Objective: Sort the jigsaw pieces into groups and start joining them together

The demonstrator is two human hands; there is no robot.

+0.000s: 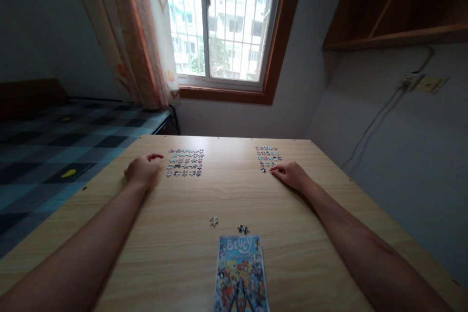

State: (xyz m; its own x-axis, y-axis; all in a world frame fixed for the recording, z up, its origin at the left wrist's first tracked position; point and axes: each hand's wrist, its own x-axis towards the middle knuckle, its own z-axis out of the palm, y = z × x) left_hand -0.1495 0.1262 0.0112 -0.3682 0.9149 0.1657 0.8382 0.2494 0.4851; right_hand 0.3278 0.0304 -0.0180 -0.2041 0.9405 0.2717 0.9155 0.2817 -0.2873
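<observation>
My right hand [291, 174] rests low over the table at the right, its fingertips pinched on a jigsaw puzzle piece [271, 171] that is mostly hidden. Just beyond it lies the right group of puzzle pieces [268, 156], set out in short rows. My left hand [144, 169] is beside the left group of puzzle pieces [185, 161], which also forms rows. Its index finger stretches toward them without touching, and nothing shows in it. Nearer to me lie two loose pieces, a yellowish one [214, 221] and a dark one [243, 229].
A colourful Bluey picture packet [241, 273] lies at the near middle of the wooden table [175, 253]. A bed with checked bedding [91, 131] stands left. Behind are a curtain [135, 34] and a barred window [234, 24]. A shelf [398, 9] hangs on the right wall.
</observation>
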